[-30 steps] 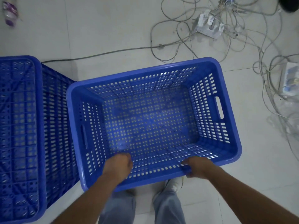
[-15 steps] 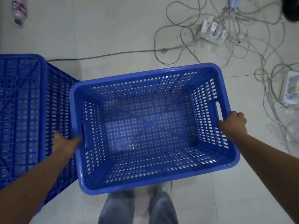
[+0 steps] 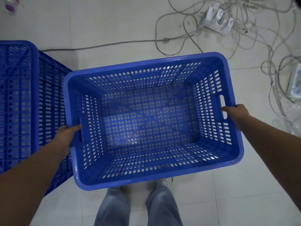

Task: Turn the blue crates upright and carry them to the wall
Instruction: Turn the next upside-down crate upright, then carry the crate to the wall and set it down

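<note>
An upright blue perforated crate point(image 3: 151, 176) sits in front of me, open side up and empty. My left hand point(image 3: 66, 136) grips its left end at the handle slot, thumb over the rim. My right hand point(image 3: 236, 113) grips the right end at the other handle slot, thumb hooked over the rim. A second blue crate point(image 3: 17, 103) stands upside down at the left, its ribbed bottom facing up, touching or very near the first crate's left side.
White tiled floor all around. A tangle of grey cables point(image 3: 244, 38) with a white power strip point(image 3: 218, 20) lies at the top right, and another white device point(image 3: 296, 84) at the right edge. A plastic bottle point(image 3: 9, 5) lies at the top left. My legs point(image 3: 138, 207) are below the crate.
Both hands left the crate's near rim and moved out to its two ends, where they now grip the handle slots. The crate sits closer and higher in view.
</note>
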The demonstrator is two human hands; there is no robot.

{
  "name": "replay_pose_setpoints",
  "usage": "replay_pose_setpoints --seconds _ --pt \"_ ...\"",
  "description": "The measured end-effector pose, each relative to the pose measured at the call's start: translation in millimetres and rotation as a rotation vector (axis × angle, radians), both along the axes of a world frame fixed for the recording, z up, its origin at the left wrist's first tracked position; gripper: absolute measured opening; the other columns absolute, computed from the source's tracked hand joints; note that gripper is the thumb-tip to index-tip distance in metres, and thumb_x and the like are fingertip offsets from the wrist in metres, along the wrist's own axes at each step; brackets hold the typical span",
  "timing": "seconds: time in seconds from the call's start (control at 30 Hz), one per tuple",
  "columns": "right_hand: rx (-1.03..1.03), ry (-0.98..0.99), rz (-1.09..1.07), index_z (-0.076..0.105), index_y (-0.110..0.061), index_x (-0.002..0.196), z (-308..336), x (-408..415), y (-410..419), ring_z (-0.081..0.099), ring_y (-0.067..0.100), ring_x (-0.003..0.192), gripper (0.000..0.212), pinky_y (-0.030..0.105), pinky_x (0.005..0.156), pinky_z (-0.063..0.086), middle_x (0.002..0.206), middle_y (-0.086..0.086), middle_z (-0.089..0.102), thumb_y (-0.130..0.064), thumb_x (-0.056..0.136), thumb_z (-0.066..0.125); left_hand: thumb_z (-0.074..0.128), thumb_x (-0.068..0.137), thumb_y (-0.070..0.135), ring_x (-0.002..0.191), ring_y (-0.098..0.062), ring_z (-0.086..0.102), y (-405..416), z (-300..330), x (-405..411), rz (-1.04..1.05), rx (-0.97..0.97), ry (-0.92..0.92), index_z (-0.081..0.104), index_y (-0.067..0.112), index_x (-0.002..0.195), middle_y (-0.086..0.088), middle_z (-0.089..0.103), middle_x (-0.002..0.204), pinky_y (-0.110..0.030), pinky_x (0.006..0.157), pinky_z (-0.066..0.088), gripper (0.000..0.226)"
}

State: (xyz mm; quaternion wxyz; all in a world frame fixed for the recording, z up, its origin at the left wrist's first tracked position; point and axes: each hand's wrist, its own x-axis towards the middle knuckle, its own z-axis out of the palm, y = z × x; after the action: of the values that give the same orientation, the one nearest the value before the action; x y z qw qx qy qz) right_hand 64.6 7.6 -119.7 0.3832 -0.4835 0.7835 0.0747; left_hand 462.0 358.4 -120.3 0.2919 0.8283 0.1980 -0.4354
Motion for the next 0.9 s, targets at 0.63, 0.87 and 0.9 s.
replay_pose_setpoints --seconds 0.63,0.87,0.9 --pt "0.027 0.033 0.035 0.059 -0.002 0.104 112.2 -16.3 32.7 0.064 0.042 0.093 0.045 0.050 0.085 0.052 0.109 0.024 0.065 -0.036 0.078 0.073 0.062 0.090 0.012 0.069 -0.036 0.060 8.3 124.0 49.0 -0.042 0.090 -0.099 0.057 0.002 0.107 -0.022 0.062 0.088 -0.038 0.049 0.058 0.021" --pt "0.001 -0.149 -0.064 0.056 -0.001 0.093 238.0 -10.0 43.9 0.055 0.029 0.058 0.021 0.037 0.060 0.052 0.070 0.017 0.059 -0.018 0.086 0.067 0.055 0.095 0.029 0.033 -0.021 0.043 -3.8 248.9 79.2 -0.192 -0.056 -0.100 0.045 0.008 0.066 -0.007 0.045 0.038 -0.026 0.039 0.040 0.038" --pt "-0.005 -0.178 -0.066 0.054 -0.001 0.084 261.3 -8.6 45.8 0.050 0.027 0.050 0.018 0.033 0.053 0.047 0.062 0.017 0.055 -0.014 0.087 0.065 0.055 0.095 0.031 0.025 -0.017 0.039 -5.0 270.8 82.9 -0.196 -0.081 -0.140 0.043 0.009 0.064 -0.003 0.042 0.033 -0.022 0.035 0.039 0.039"
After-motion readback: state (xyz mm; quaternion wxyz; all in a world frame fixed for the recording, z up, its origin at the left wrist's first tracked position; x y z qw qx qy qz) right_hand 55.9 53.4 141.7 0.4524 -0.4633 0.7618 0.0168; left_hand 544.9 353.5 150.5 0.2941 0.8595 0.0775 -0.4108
